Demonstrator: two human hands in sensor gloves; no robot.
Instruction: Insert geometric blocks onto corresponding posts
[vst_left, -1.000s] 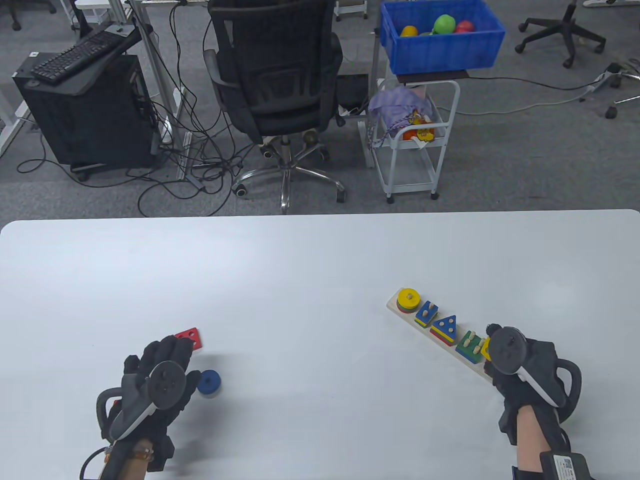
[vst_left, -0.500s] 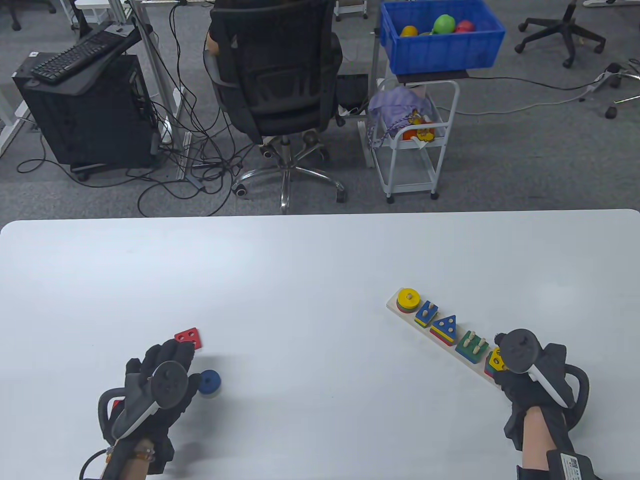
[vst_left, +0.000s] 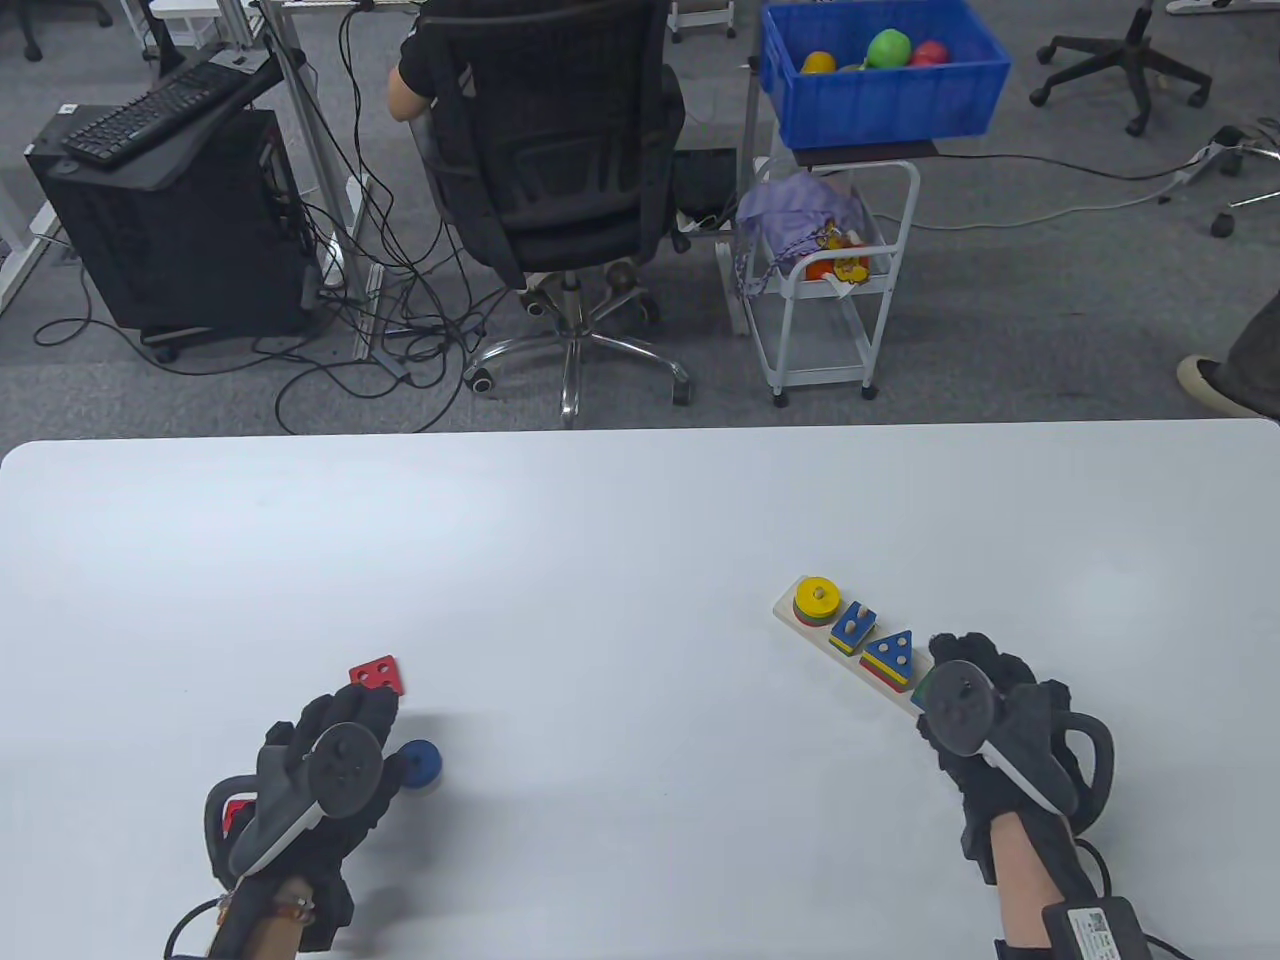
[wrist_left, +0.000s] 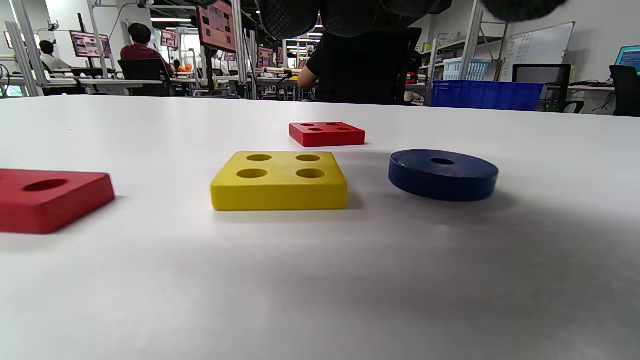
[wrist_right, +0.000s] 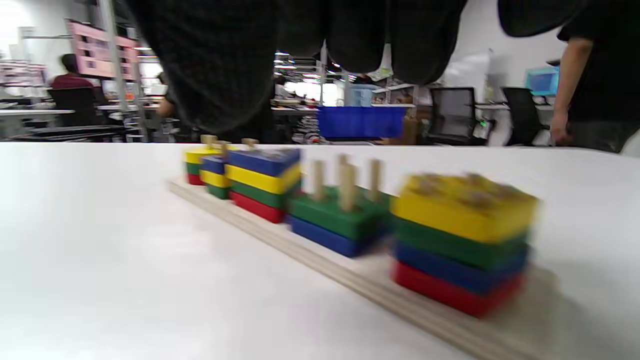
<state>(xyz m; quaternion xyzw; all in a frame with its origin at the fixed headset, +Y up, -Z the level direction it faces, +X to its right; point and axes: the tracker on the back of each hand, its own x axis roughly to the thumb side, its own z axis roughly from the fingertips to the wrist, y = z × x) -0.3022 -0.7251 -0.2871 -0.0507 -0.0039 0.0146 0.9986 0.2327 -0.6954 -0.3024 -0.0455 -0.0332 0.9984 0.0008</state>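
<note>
The wooden peg board (vst_left: 790, 617) lies at the right of the table. It carries a yellow-topped ring stack (vst_left: 817, 597), a blue-topped rectangle stack (vst_left: 853, 625) and a blue-topped triangle stack (vst_left: 890, 655). My right hand (vst_left: 975, 660) hovers over the board's near end, open and empty, hiding two stacks. The right wrist view shows them: a green-topped square stack (wrist_right: 340, 212) with bare posts and a yellow-topped stack (wrist_right: 462, 210). My left hand (vst_left: 345, 715) is open above the loose blocks: a yellow four-hole square (wrist_left: 280, 180), a blue ring (vst_left: 420, 765) and a red four-hole square (vst_left: 378, 675).
Another red block (wrist_left: 47, 197) lies to the left of the yellow square. Beyond the table's far edge stand an office chair (vst_left: 560, 160) with a person in it and a white cart (vst_left: 825, 280).
My right hand moved left and forward over the board's near end, covering the green and yellow stacks. My left hand shifted slightly to the right.
</note>
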